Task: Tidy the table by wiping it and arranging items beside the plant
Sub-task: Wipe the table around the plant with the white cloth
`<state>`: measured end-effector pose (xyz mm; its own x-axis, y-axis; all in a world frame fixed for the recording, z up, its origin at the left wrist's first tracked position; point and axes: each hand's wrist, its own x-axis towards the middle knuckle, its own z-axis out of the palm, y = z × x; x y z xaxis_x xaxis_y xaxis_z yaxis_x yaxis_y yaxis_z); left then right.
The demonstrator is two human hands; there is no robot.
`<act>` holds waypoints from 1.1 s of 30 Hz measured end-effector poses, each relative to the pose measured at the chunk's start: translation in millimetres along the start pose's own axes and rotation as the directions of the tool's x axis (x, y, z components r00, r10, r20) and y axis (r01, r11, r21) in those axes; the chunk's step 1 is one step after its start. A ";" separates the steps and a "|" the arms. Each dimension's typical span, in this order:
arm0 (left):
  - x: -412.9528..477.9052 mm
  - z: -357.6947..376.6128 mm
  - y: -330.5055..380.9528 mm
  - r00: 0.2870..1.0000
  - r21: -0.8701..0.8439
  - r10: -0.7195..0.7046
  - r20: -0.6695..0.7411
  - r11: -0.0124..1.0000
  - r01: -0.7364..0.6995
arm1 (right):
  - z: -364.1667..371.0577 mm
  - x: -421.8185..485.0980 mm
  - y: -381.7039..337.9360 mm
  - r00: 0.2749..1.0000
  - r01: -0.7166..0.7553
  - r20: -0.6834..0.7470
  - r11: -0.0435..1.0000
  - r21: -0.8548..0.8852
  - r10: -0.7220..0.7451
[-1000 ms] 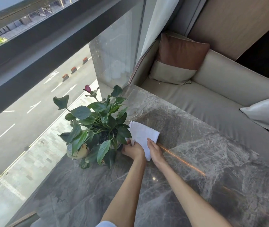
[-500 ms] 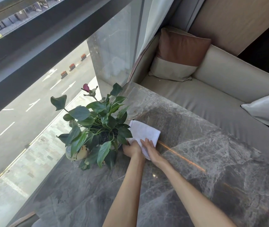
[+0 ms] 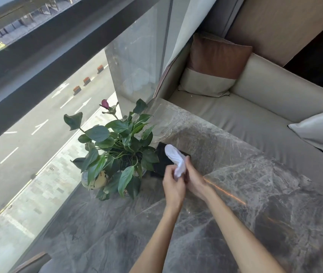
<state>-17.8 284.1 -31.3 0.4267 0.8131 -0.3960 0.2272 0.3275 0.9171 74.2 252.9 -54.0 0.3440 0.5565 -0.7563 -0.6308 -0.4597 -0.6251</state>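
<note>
Both hands are up off the marble table (image 3: 235, 196), left hand (image 3: 173, 186) and right hand (image 3: 196, 182) each pinching the bunched white cloth (image 3: 176, 160). It's held over a flat black thing (image 3: 161, 164) lying right beside the plant (image 3: 117, 150). I'd fold it into a tidy pad first and keep it off those leaves.

Bright daylight enters through the window (image 3: 28, 134) at left. A glare streak crosses the marble table (image 3: 255, 194). Wide-angle distortion bends the edges.
</note>
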 end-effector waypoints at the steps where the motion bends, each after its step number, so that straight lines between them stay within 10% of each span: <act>1: -14.6 0.7 5.3 0.992 0.046 0.089 0.088 0.995 -0.093 | -6.6 -9.4 -0.7 0.999 -0.007 0.035 0.990 0.142 0.002; 5: -66.0 -4.1 11.4 0.791 0.135 0.406 0.457 0.848 -0.513 | -43.0 -69.6 13.6 0.993 -0.043 0.115 0.884 0.466 -0.013; 9: -118.6 -3.5 9.5 0.548 0.278 0.436 0.714 0.541 -0.794 | -78.6 -142.2 58.8 0.993 0.038 0.071 0.809 0.586 -0.097; 27: -421.9 98.0 -96.9 0.192 0.028 0.362 0.912 0.412 -0.911 | -267.5 -402.8 268.9 0.950 0.285 -0.310 0.478 0.831 -0.028; 29: -417.6 93.9 -115.1 0.284 0.140 0.287 0.915 0.434 -0.890 | -295.7 -414.8 285.9 0.927 0.325 -0.375 0.492 0.808 0.003; 33: -357.2 74.2 -142.6 0.776 0.635 0.098 0.623 0.515 -0.576 | -372.0 -424.2 277.2 0.831 0.465 -0.556 0.540 0.701 0.004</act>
<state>-137.7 -88.8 -24.0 0.8990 0.3630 -0.2450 0.4273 -0.6049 0.6719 12.1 -368.1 21.7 0.6697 0.0761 -0.7387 -0.6682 0.4957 -0.5548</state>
